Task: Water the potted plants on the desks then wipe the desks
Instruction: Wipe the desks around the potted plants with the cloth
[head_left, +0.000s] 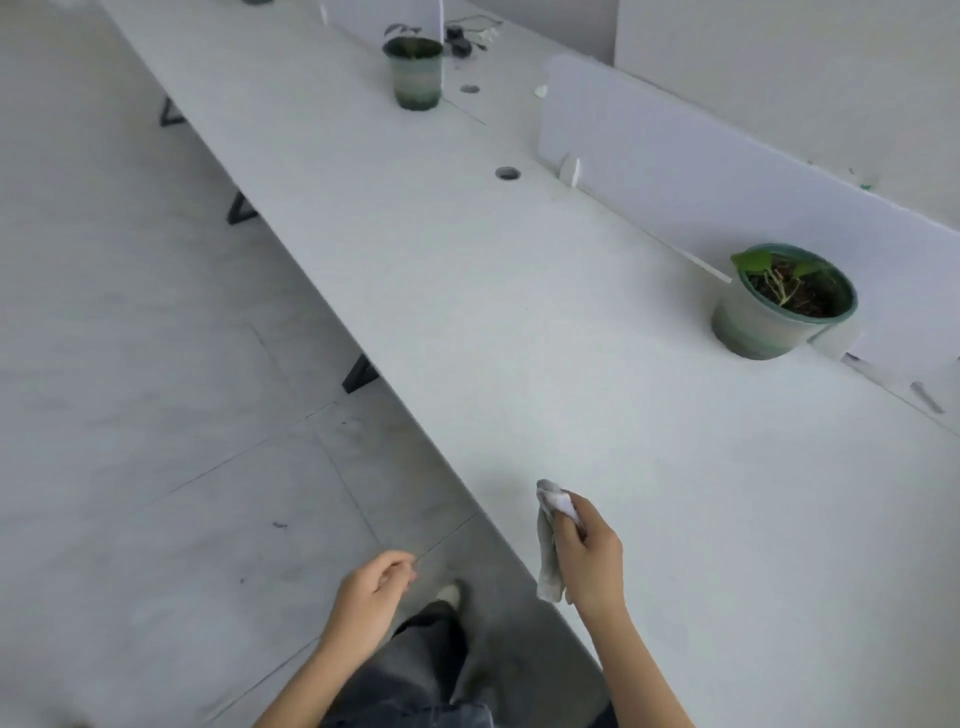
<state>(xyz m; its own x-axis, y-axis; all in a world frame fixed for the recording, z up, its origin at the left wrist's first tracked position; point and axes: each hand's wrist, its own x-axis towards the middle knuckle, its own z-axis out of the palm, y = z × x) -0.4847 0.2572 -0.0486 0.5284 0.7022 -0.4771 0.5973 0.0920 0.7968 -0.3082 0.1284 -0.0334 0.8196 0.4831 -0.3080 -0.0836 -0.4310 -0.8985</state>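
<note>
A long white desk (467, 322) runs from the near right to the far left. My right hand (587, 556) grips a crumpled white-grey cloth (550, 540) just above the desk's near edge. My left hand (369, 597) hangs over the floor with loosely curled fingers and holds nothing. A green pot with a small leafy plant (779, 306) stands at the right by the divider. A second green pot (414, 70) stands farther along the desk.
A white divider panel (727, 171) rises along the desk's back edge. Two round cable holes (507, 173) are set in the desktop. Black cables (462, 36) lie beyond the far pot. Dark desk legs (358, 374) meet the grey tiled floor at the left.
</note>
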